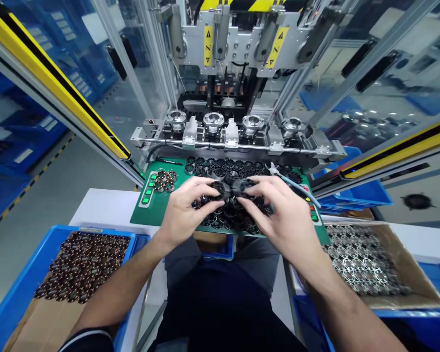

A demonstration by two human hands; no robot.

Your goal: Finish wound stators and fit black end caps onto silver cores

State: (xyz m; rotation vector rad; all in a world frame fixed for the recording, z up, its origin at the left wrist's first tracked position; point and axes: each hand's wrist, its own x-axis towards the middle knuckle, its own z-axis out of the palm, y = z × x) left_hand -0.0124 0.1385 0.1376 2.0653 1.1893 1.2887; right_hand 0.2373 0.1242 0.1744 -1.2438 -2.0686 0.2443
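Over the green work mat [176,205], my left hand [185,208] grips a black ring-shaped part [217,188] between its fingertips. Beside it, my right hand [278,215] pinches another black ring part [246,185], and the two parts nearly touch. Both hands rest on a heap of black ring parts [234,215] spread across the mat. More black rings [223,166] lie along the mat's far edge. A small cluster of copper-wound rings [164,179] sits at the mat's left.
The machine [234,127] behind the mat carries a row of several round silver fixtures. A blue bin [18,293] of copper-wound parts stands at lower left. At lower right, a cardboard box [399,259] holds silver stamped rings. Yellow-black guard bars [58,83] flank both sides. Blue-handled pliers [293,183] lie right.
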